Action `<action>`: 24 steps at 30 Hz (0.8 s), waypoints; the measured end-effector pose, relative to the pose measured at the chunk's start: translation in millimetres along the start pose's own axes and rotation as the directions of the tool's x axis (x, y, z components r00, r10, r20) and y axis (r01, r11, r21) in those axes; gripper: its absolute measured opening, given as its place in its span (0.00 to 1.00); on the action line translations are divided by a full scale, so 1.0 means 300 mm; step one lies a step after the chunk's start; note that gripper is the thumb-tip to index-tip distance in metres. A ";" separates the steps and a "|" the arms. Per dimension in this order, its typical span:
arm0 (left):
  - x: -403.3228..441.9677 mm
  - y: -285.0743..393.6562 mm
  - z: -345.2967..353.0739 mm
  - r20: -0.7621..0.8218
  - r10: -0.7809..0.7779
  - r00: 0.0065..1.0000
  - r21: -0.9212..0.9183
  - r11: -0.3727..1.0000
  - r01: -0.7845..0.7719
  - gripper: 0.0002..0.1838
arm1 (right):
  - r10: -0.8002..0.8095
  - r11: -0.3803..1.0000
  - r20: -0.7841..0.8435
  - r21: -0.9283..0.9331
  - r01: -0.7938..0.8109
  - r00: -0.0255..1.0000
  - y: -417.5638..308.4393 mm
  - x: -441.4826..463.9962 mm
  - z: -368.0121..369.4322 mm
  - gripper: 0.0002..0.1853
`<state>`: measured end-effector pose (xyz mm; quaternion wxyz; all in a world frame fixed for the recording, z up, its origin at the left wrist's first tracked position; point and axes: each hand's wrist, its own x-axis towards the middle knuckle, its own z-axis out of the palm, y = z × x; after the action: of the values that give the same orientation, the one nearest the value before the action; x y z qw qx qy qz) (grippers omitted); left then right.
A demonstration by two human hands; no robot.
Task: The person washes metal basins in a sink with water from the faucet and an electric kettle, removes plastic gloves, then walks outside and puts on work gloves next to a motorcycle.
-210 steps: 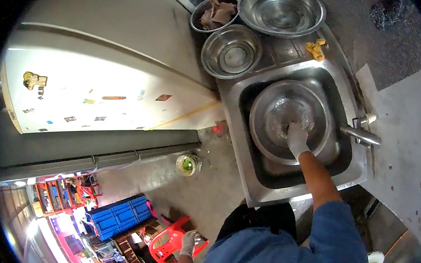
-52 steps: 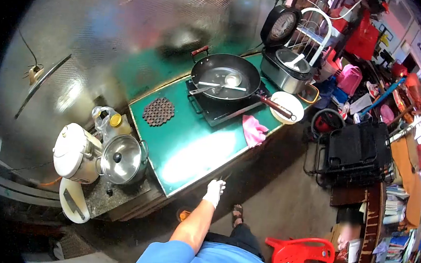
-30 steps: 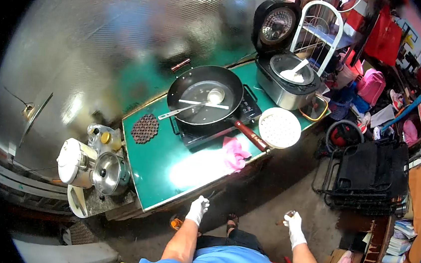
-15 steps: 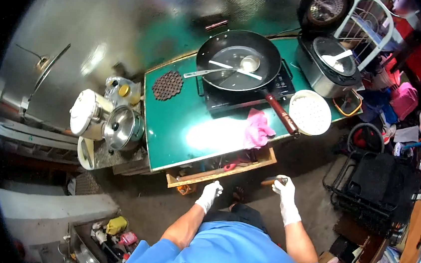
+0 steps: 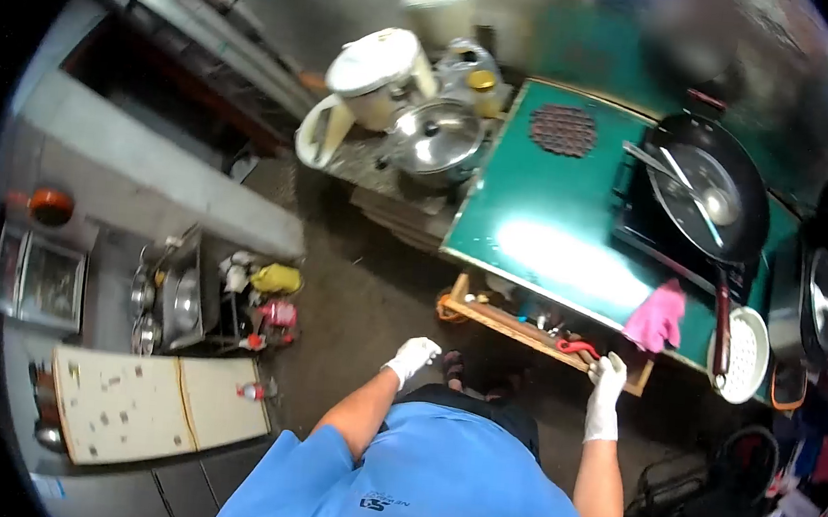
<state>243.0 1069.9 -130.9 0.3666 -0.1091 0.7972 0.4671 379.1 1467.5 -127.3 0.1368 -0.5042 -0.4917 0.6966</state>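
My left hand [image 5: 412, 360], in a white glove, is in front of the drawer's left part, apart from it. Its fingers are curled, and nothing shows in them. At the drawer's front right, my right hand [image 5: 606, 386], also gloved, is closed around a brown stick-like thing, mostly lost against the wood. The pulled-out wooden drawer [image 5: 516, 328] holds a red-handled item [image 5: 578, 348] and several small things too blurred to name. Above the drawer, a pink cloth [image 5: 658, 317] hangs over the edge of the green table [image 5: 509, 183].
A wok [image 5: 747, 189] with a ladle lying in it sits on a black cooktop [image 5: 666, 246]. A white perforated basket [image 5: 748, 362] is beside the wok handle. Pots, including a lidded steel pot [image 5: 434, 137], stand left of the table. A stepped sink area [image 5: 184, 302] lies further left.
The view has swung left, so the table and wok appear further right. My right hand has come from beside the drawer to its front edge. My left hand stays curled.
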 end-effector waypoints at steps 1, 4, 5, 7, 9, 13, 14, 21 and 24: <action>-0.026 -0.040 -0.064 -0.051 -0.037 0.998 0.003 0.999 0.037 0.09 | -0.005 1.000 -0.001 -0.011 0.005 1.000 -0.008 -0.023 0.018 0.15; -0.115 -0.180 -0.206 -0.155 -0.160 0.975 -0.013 0.987 0.160 0.10 | 0.042 0.997 0.250 -0.071 -0.025 0.967 -0.009 -0.105 0.073 0.08; -0.123 -0.241 -0.226 -0.182 -0.165 0.969 -0.044 0.986 0.160 0.10 | 0.103 0.992 0.320 -0.101 -0.074 0.942 0.000 -0.132 0.105 0.07; -0.163 -0.353 -0.286 -0.210 -0.269 0.940 -0.079 0.963 0.258 0.11 | 0.198 0.970 0.439 -0.218 -0.109 0.876 0.054 -0.178 0.177 0.07; -0.206 -0.439 -0.324 -0.223 -0.289 0.931 -0.148 0.954 0.261 0.10 | 0.328 0.922 0.488 -0.352 -0.162 0.809 0.110 -0.222 0.273 0.06; -0.217 -0.662 -0.408 -0.272 -0.189 0.943 0.033 0.978 0.206 0.12 | 0.438 0.887 0.568 -0.398 -0.234 0.696 0.223 -0.263 0.489 0.07; -0.215 -0.716 -0.428 -0.288 -0.233 0.929 0.007 0.969 0.246 0.12 | 0.447 0.883 0.577 -0.405 -0.236 0.684 0.239 -0.269 0.545 0.08; -0.334 -0.979 -0.701 -0.353 -0.411 0.841 -0.389 0.882 0.268 0.09 | 0.191 0.295 0.791 -0.611 0.735 0.581 0.479 -0.066 0.737 0.06; -0.385 -1.123 -0.821 -0.412 -0.391 0.823 -0.384 0.893 0.233 0.08 | 0.315 -0.705 0.851 -0.087 0.704 0.420 0.488 -0.166 0.786 0.11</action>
<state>380.0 665.4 -203.0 0.2081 -0.4091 0.7476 0.4800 249.0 1234.4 -217.6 -0.2289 0.2104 -0.9391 -0.1466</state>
